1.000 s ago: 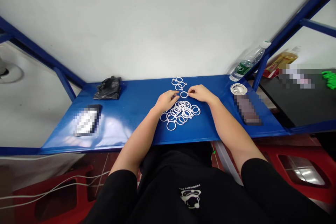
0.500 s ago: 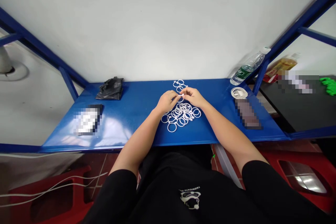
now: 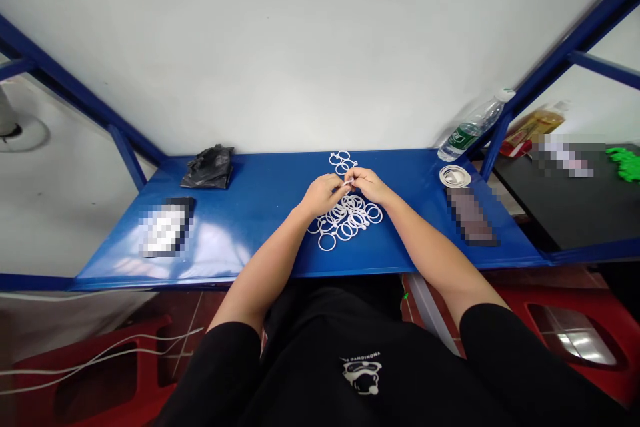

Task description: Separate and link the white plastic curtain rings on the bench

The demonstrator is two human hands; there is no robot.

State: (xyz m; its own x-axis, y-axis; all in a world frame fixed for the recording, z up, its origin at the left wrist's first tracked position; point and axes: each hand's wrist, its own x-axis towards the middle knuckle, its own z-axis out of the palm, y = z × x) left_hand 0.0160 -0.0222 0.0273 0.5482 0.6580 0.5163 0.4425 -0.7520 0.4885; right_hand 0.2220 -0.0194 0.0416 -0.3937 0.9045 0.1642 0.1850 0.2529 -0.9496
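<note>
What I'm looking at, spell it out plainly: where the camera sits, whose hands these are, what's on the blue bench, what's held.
No machine here: a person wears one camera on the head, looking down at their own bare arms. The left hand and right hand meet over a blue bench and pinch one white ring between their fingertips. Below them lies a pile of white rings; a few more rings lie behind the hands. Further off: a crumpled black bag on the left, a coiled white cable and a water bottle on the right.

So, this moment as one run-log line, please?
left hand, right hand: pinching one white plastic ring | below: pile of white rings | blue table
</note>
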